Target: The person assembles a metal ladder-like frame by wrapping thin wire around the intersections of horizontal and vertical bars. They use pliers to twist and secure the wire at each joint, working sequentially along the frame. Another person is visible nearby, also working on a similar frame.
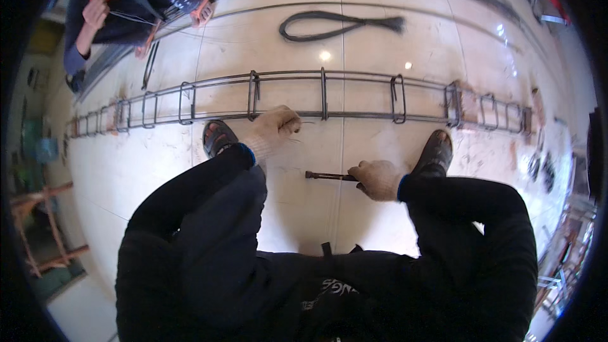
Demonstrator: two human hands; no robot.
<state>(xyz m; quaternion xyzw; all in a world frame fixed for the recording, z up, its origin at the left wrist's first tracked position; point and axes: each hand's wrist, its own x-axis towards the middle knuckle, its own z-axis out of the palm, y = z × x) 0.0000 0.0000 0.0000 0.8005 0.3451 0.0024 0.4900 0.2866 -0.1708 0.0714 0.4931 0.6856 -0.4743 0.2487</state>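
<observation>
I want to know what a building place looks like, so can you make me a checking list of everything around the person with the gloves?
Surface: pale glossy floor tiles, with lamp glints.
Job's things: long rebar cage of bars and square stirrups lying across the floor; thin tie wire at the left hand; dark hook tool in the right hand.
Clutter: looped bundle of dark wire beyond the cage; loose bars near the far edge.
Grippers: left hand, gloved, at the cage's near bar; right hand, gloved, closed round the tool.
Cables: nothing seen.
Surroundings: another person crouching at far left; wooden frames at left.
</observation>
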